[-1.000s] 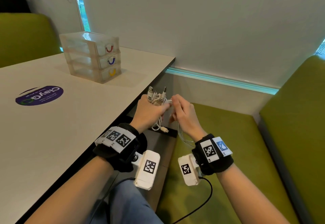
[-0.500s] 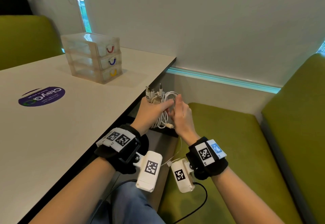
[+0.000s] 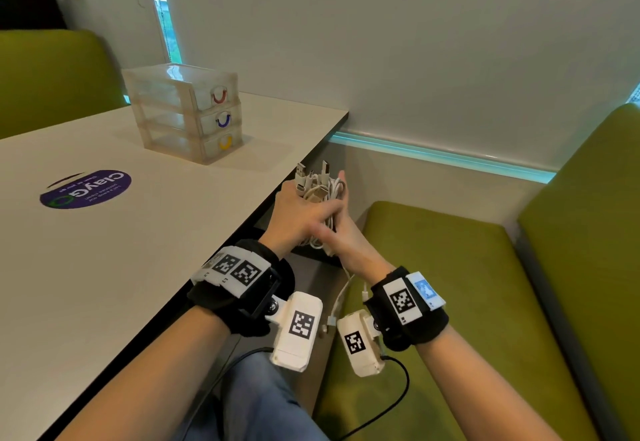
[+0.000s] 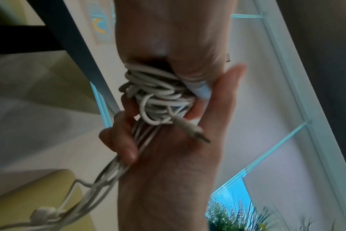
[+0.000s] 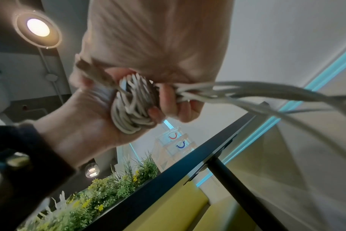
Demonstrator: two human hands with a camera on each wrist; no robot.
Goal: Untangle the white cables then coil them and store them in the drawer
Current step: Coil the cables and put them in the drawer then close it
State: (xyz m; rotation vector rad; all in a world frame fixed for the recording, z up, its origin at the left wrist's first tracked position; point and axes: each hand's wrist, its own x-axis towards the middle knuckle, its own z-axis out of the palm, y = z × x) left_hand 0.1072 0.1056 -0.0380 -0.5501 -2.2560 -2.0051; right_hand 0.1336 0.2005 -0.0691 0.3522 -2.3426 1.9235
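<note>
A bundle of white cables (image 3: 320, 189) is wound into a coil, with several USB plugs standing up from it. My left hand (image 3: 301, 212) grips this coil just off the table's right edge. The left wrist view shows the coil (image 4: 158, 96) with one plug poking out. My right hand (image 3: 346, 238) is pressed against the left one, its fingers curled round the loose strands (image 5: 237, 91). The loose ends (image 3: 341, 296) hang down between my wrists. A clear three-drawer unit (image 3: 183, 111) with red, blue and yellow handles stands shut on the table.
The white table (image 3: 138, 260) is on my left, with a purple round sticker (image 3: 86, 188) on it. A green bench seat (image 3: 450, 284) lies below and to the right of my hands. A wall stands close behind, and plants (image 5: 117, 187) show beyond the table.
My right hand has swung in against the left hand, carrying the strands round the coil. The coil has thickened and the hanging tail has shortened.
</note>
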